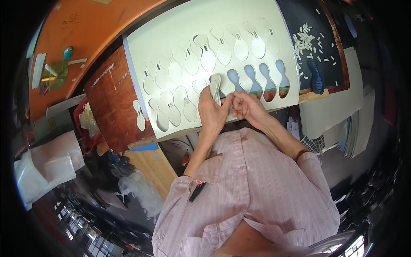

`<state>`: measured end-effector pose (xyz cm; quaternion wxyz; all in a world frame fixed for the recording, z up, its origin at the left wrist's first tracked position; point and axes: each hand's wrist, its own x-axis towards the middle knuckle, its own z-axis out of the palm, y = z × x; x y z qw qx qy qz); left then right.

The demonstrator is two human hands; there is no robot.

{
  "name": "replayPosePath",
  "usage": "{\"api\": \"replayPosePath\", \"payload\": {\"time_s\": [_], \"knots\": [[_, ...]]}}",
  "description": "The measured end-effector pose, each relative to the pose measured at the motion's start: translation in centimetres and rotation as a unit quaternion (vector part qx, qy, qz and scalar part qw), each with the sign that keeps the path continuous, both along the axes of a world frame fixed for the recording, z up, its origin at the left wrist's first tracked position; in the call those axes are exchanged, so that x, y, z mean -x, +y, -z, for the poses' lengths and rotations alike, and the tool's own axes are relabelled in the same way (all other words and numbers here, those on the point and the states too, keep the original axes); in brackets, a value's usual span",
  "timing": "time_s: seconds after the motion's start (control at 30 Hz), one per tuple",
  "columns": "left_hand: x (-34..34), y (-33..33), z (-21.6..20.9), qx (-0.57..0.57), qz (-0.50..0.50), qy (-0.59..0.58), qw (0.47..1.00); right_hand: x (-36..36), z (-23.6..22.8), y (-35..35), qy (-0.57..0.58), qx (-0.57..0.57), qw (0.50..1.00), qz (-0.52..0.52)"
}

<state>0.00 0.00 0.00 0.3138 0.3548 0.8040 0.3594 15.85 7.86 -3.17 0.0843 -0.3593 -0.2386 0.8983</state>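
A large cream sheet [167, 36] lies before me with rows of insole shapes cut in it. Several cut insoles still sit in their outlines, each with a small slot. In the near row, to the right of my hands, several empty insole-shaped openings [251, 76] show a blue-grey surface beneath. My left hand [210, 113] is closed around a small stack of cream insoles [215, 83], held on edge above the sheet. Close beside it, my right hand [248, 109] has its fingers curled in a pinch near the sheet's front edge; what they hold, if anything, is hidden.
Small white strips [304, 40] lie scattered on a black mat [295, 15] at right, near a dark blue sole-shaped object [316, 77]. One loose insole [139, 116] rests on the reddish-brown board [107, 92] at left. Beyond stands an orange table [102, 25]. More sheets [332, 107] hang at right.
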Motion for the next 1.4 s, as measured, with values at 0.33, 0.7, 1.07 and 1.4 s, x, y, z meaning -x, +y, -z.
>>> {"api": "replayPosePath", "payload": {"time_s": [0.33,0.7,1.07,1.4], "knots": [[7.6,-6.4,-0.6,-0.118,-0.186,-0.308,0.925,3.2,-3.5,-4.0,-0.130,-0.421,0.897,0.008],[5.5,-3.9,-0.1,-0.031,-0.068,0.032,0.997,7.2,-0.4,-3.5,0.004,-0.037,0.998,-0.047],[11.4,-8.6,-2.0,-0.124,-0.254,-0.215,0.935,7.3,-3.8,-5.2,-0.139,-0.395,0.903,-0.093],[9.0,-7.2,0.4,-0.061,-0.127,0.007,0.990,11.7,0.2,-6.4,-0.022,-0.065,0.993,-0.097]]}}
